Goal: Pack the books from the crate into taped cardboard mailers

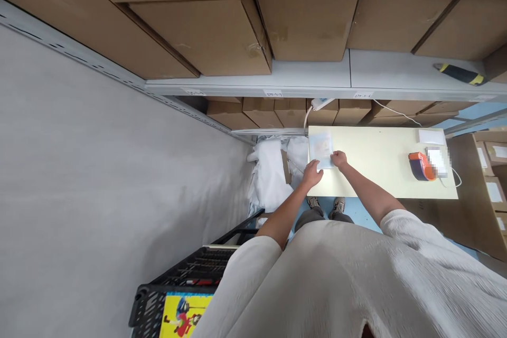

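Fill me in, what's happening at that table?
A person stands at a pale yellow table using both bare hands: the right hand is on the edge of a translucent flat packet, and the left hand is at its lower edge. An orange tape dispenser sits to the right, with white packing material to the left.
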Demonstrator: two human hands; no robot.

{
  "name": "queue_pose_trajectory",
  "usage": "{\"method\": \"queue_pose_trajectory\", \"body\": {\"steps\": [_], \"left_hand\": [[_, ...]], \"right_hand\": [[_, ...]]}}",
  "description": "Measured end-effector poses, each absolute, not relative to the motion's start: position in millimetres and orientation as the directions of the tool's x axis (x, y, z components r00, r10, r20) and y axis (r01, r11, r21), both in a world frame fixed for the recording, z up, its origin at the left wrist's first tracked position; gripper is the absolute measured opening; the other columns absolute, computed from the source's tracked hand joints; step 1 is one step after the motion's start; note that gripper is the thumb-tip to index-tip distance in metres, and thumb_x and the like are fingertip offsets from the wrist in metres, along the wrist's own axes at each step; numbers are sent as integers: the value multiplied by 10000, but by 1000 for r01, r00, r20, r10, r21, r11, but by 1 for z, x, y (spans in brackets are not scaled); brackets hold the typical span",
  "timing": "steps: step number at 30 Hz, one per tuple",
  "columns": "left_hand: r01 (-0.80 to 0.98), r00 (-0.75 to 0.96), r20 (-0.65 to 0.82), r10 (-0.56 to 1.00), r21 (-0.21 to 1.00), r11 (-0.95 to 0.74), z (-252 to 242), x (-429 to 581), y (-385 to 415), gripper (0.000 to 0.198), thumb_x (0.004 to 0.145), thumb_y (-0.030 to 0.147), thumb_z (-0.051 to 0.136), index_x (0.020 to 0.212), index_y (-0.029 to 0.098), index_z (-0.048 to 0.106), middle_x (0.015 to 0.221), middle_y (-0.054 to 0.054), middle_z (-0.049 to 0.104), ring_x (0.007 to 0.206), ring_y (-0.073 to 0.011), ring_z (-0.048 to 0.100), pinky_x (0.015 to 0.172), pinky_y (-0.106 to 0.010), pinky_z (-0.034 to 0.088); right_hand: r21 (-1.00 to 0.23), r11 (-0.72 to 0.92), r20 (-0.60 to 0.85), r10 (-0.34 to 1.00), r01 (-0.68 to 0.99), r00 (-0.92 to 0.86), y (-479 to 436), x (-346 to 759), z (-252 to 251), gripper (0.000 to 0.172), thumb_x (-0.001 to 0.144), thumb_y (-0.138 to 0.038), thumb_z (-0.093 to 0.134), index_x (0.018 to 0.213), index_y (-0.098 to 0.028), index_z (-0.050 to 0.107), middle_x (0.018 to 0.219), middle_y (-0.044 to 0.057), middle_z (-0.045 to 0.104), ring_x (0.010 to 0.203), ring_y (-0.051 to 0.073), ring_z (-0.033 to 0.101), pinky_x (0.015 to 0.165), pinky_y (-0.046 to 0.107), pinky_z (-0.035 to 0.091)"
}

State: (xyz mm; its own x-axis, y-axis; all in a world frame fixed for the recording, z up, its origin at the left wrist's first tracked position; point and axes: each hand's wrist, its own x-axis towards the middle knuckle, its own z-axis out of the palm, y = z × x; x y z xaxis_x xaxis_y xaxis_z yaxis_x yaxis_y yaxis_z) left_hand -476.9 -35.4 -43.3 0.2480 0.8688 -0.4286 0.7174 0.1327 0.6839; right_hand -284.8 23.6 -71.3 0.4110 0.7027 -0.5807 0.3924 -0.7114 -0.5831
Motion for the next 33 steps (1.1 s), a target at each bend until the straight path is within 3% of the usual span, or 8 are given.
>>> {"method": "queue_pose_trajectory", "body": {"steps": [11,18,24,28,33], "left_hand": [[829,371,-535,759,559,-12,-36,-496,-5,700,1053,376,521,1722,201,410,1849,-130,310,1723,-304,280,1381,-472,298],[851,417,-528,740,512,-115,-36,-495,0,759,1005,331,587,1721,170,393,1850,-157,296,1718,-317,288,1373,-471,312],[815,407,-503,762,576,-55,-39,-492,4,769,947,268,645,1682,158,448,1811,-197,367,1698,-354,333,1373,-536,301],[789,347,-457,819,614,8,-38,-485,-2,749,955,254,626,1681,184,454,1760,-181,468,1672,-323,391,1376,-504,311],[780,229,-429,874,618,99,-32,-473,-26,715,979,258,609,1673,176,458,1791,-196,409,1688,-340,357,1378,-513,310]], "right_hand": [[-576,-719,-550,693,389,467,56,-301,-73,119,780,-192,693,896,-214,712,861,13,744,850,194,690,831,278,553],[-537,-734,-572,679,416,460,57,-292,-72,237,750,-155,716,976,-215,748,996,42,793,961,214,719,934,302,564],[-595,-673,-528,739,439,417,42,-278,-63,264,765,-170,706,1019,-221,758,1057,50,804,1002,215,730,955,316,570],[-604,-662,-542,749,443,381,27,-268,-54,225,808,-207,676,1017,-220,760,1042,40,805,953,197,732,893,292,572],[-647,-616,-549,785,449,286,6,-255,-46,220,812,-230,677,1016,-217,759,977,32,800,891,191,727,852,299,585]]}}
